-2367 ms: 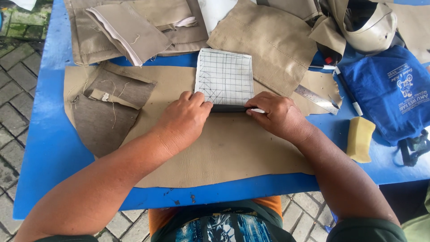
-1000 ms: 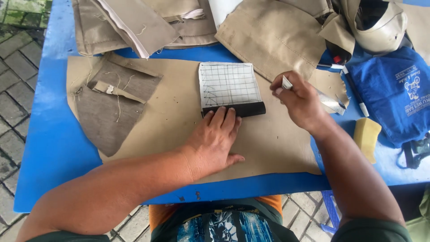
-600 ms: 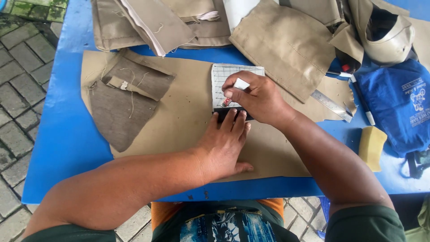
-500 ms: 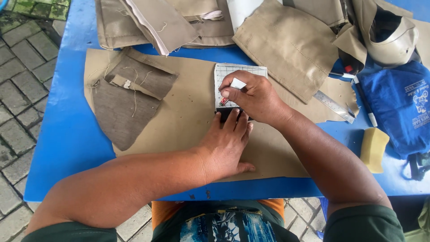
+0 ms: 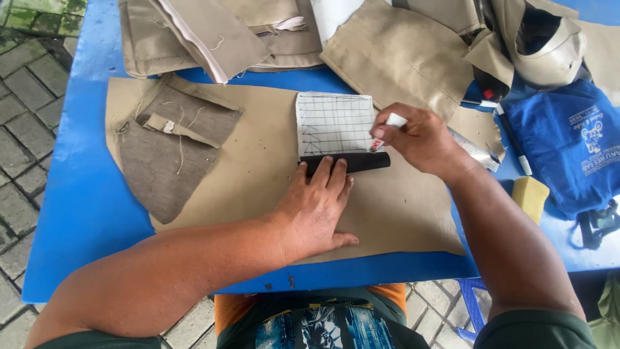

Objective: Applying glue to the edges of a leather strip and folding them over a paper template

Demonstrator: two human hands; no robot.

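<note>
Pressing flat, fingers spread, the left hand [image 5: 316, 210] pins the black strip [image 5: 349, 161] under the gridded patch [image 5: 332, 123] on tan leather [image 5: 258, 161]; right hand [image 5: 420, 139] pinches a white marker [image 5: 386, 129] at the patch's edge.

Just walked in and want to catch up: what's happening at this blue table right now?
A person is working over a large tan leather sheet spread on the blue table. The left hand lies flat on the sheet, its fingertips on the black folded edge of a white grid-marked piece. The right hand holds a small white marker-like object at that piece's right edge. Other tan pieces, a metal ruler, a yellow sponge and a blue bag lie around.
</note>
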